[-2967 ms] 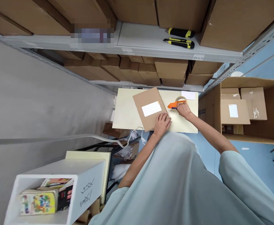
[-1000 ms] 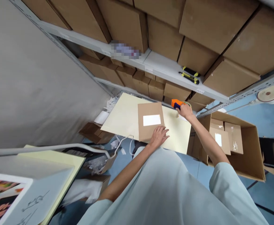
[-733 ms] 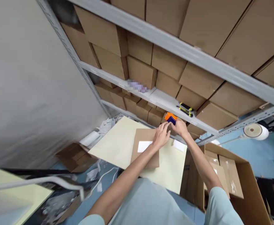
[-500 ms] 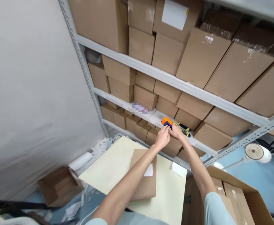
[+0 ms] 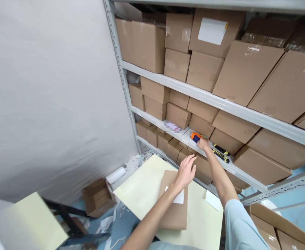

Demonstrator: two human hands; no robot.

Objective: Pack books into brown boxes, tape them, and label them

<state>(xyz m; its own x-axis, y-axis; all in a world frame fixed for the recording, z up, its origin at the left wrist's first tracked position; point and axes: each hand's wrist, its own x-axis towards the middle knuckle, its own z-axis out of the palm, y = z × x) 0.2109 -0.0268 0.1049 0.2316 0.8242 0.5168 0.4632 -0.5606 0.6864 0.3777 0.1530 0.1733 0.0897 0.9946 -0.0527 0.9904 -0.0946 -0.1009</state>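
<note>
My right hand (image 5: 203, 143) reaches up to the metal shelf (image 5: 191, 135) and is closed on an orange and blue tape dispenser (image 5: 195, 136) that rests on the shelf board. My left hand (image 5: 186, 170) hangs in the air below it, fingers apart and empty, above a flat brown cardboard parcel (image 5: 173, 208) with a white label (image 5: 179, 198). The parcel lies on a pale yellow table (image 5: 142, 189).
Two yellow and black utility knives (image 5: 221, 152) lie on the shelf just right of the dispenser. Brown boxes (image 5: 203, 69) fill the shelves. A white slip (image 5: 212, 200) lies on the table. A grey wall (image 5: 50, 97) is on the left; an open carton (image 5: 282, 229) stands at lower right.
My right hand lifted the tape dispenser off the table up to the shelf. My left hand left the parcel, rose to the dispenser, then dropped back. My view swung upward to the shelves.
</note>
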